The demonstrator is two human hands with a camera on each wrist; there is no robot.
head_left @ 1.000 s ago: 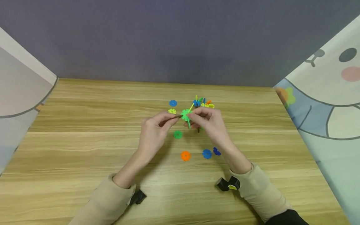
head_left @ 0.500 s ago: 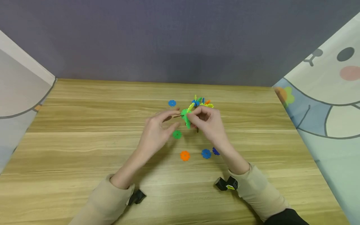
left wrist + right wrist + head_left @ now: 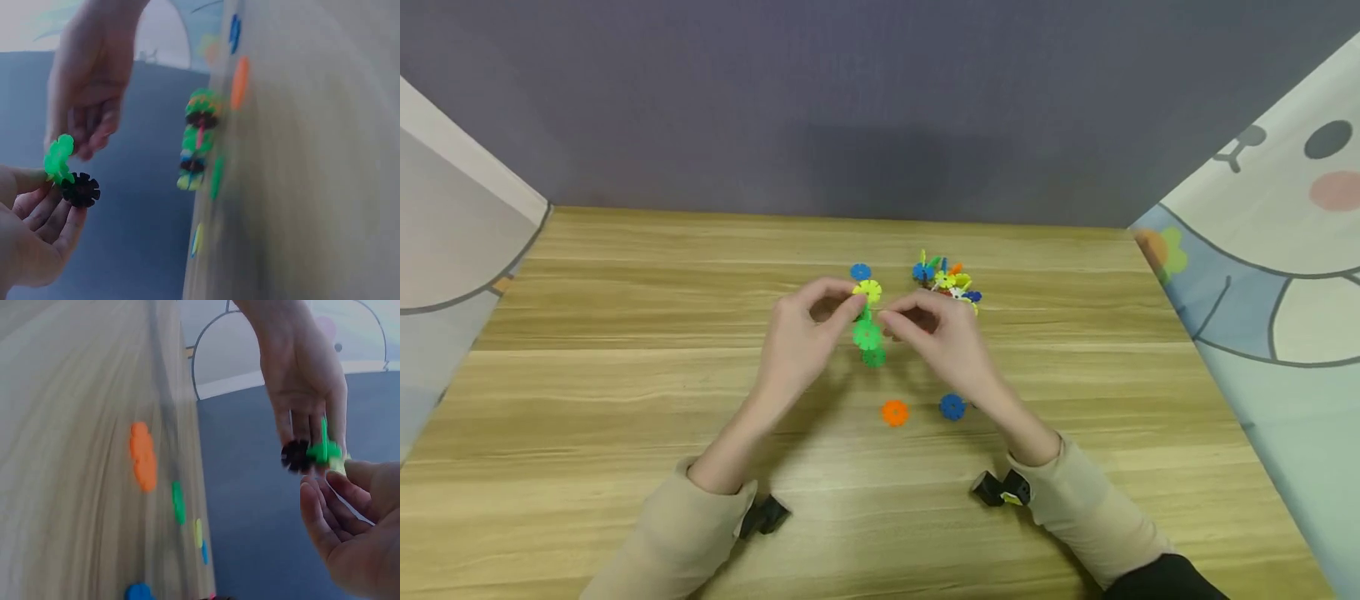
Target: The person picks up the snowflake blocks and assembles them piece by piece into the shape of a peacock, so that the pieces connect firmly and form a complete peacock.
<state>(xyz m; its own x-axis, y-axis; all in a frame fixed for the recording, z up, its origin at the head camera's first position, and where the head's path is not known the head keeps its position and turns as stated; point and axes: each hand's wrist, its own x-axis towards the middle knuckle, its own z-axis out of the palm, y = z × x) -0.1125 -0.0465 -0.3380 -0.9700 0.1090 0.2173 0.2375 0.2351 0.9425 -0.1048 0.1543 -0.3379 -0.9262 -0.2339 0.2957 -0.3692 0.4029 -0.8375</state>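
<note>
My left hand pinches a small joined cluster of notched plastic flower discs above the table. The cluster shows a yellow disc, a bright green disc and a dark brown disc. Right beside it is my right hand, its thumb and index fingertips close to the cluster and its other fingers loosely curled. In the right wrist view those fingertips come up to the blurred yellow piece. A larger assembly of many-coloured discs stands on the table behind my right hand.
Loose discs lie on the wooden table: an orange disc, a blue disc, a darker green disc and another blue disc. A grey panel rises along the far edge.
The cluster has passed from my right fingers to my left and turned, its yellow and green discs now facing up. The left fingers closed on it; my right hand drew slightly away.
</note>
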